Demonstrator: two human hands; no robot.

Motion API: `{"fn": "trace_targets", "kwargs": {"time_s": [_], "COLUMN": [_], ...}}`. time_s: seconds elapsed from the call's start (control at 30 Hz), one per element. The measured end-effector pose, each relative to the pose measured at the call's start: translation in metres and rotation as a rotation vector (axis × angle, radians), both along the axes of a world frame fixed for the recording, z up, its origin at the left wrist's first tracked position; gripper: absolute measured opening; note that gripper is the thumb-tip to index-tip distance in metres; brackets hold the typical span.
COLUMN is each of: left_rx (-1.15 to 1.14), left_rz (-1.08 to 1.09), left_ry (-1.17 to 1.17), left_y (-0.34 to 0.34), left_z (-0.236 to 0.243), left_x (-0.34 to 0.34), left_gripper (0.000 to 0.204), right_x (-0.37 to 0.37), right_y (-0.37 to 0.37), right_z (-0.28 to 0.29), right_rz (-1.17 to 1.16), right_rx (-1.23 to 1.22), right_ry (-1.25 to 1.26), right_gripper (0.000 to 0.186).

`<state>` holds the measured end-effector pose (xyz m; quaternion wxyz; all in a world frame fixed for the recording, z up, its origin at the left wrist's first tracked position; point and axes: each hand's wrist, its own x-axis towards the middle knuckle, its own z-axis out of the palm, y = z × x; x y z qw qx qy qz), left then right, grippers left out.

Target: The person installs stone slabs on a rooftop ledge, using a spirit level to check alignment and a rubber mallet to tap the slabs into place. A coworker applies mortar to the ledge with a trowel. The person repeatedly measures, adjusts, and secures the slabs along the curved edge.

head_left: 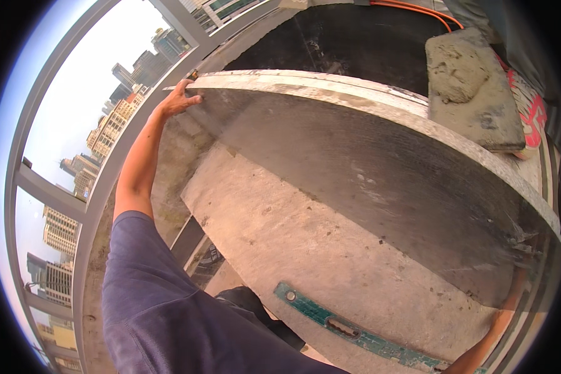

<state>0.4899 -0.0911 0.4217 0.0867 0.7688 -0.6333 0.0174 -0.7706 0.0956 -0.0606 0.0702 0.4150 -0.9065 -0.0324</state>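
Observation:
A large dark, slightly shiny slab (pixel 355 168) with a pale, dusty edge stands tilted across the view. My left hand (pixel 179 100) grips its far left corner, the thumb on the near face and the fingers over the edge. Beside those fingers is a small black-and-orange object, too small to name. My right forearm (pixel 480 343) reaches toward the slab's lower right end; the fingers there cannot be made out. A worn green spirit level (pixel 355 330) lies on the pale concrete ledge (pixel 280 218) in front of the slab, near my right forearm.
Beyond the slab, a grey board (pixel 480 118) carries a heap of wet mortar (pixel 458 75). Next to it are another person's red-and-white shoe (pixel 530 112) and an orange cable (pixel 417 9). A grey metal frame (pixel 100 206) runs along the left, with city buildings beyond.

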Motion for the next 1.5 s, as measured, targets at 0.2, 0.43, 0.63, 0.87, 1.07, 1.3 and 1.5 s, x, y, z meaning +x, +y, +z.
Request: {"fn": "trace_targets", "kwargs": {"time_s": [0.2,0.43,0.63,0.87,1.07,1.3,1.5], "left_rx": [-0.163,-0.232,-0.407,-0.386,-0.201,-0.045,0.075], "left_rz": [-0.127,-0.203,-0.361,-0.215,-0.229,-0.273,-0.289], "left_ry": [0.082,-0.111,0.357,0.178,0.368,0.307,0.441], "left_y": [0.001,0.016,0.000,-0.073,-0.110,-0.116,-0.119], "left_z": [-0.021,-0.015,0.029,0.041,0.000,0.005,0.014], "left_x": [0.011,0.010,0.109,0.361,0.417,0.418,0.425], "left_gripper": [0.106,0.109,0.041,0.037,0.036,0.030,0.022], "right_x": [0.105,0.545,0.871,0.922,0.893,0.912,0.995], "right_y": [0.052,-0.147,-0.456,-0.683,-0.709,-0.680,-0.672], "right_z": [0.040,0.256,0.552,0.657,0.663,0.625,0.549], "right_rz": [0.283,1.197,2.335,2.570,2.434,2.418,2.404], "right_rx": [-0.774,-0.949,-0.326,0.823,0.736,0.565,0.223], "right_ry": [-0.152,-0.533,0.302,0.527,0.601,0.551,0.380], "right_gripper": [0.051,0.049,0.047,0.045,0.044,0.042,0.041]}}
